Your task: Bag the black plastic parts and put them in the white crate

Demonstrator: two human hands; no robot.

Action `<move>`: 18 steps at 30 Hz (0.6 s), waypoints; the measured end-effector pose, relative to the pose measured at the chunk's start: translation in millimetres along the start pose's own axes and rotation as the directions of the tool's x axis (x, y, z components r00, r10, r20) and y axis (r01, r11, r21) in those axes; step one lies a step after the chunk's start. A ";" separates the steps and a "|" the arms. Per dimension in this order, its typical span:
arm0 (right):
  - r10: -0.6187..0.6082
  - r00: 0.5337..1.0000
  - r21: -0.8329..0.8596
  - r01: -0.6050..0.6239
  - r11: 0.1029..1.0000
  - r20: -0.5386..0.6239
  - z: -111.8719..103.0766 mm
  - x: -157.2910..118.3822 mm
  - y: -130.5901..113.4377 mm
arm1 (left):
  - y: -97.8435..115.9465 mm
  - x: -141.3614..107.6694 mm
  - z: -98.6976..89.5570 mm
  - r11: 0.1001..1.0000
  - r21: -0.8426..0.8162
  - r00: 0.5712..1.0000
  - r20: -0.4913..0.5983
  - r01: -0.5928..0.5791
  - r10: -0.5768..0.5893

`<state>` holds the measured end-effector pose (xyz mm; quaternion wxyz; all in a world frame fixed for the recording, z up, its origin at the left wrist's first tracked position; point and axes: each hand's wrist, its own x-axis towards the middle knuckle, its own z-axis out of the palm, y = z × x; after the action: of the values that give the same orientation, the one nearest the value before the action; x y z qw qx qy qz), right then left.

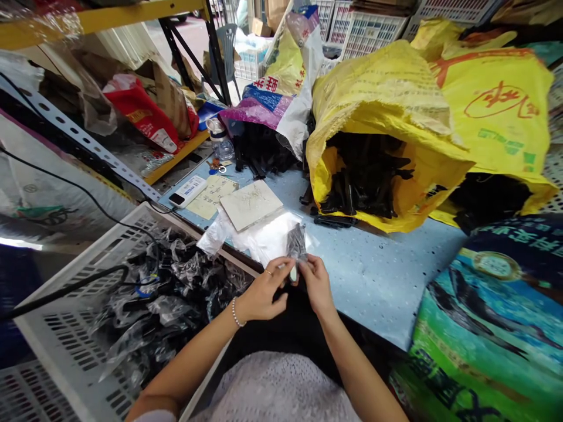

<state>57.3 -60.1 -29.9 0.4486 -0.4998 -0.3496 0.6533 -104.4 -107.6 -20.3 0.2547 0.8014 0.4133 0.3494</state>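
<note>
Between my hands, at the table's front edge, is a clear plastic bag [296, 241] with a dark part inside. My left hand [268, 290], with a beaded bracelet at the wrist, pinches the bag's near end from the left. From the right, my right hand [317, 281] grips the same end with bent fingers. Just beyond lie loose clear bags [275, 237] and a pale square board [251, 205]. A white crate [65, 357] at the left holds many black parts in clear bags. An open yellow sack [382, 88] lies on the table with black parts in its mouth.
The blue table [373, 278] runs to the right. More sacks stand behind, with a green and blue sack [488, 328] at the right. A white device [188, 191], a yellow note [211, 198] and a clear bottle [221, 143] are at the left. A black cable crosses the crate.
</note>
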 end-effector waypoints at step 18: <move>0.138 0.853 -0.302 0.025 0.953 0.503 -5.0 -38.0 -12.3 | -7.8 -120.6 -135.5 0.628 -0.093 0.632 0.021 0.773 -0.775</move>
<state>68.8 -91.2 -7.2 0.2376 -0.3772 -0.5367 0.7163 -262.6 -188.7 16.9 0.4128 0.5301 0.7028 0.2336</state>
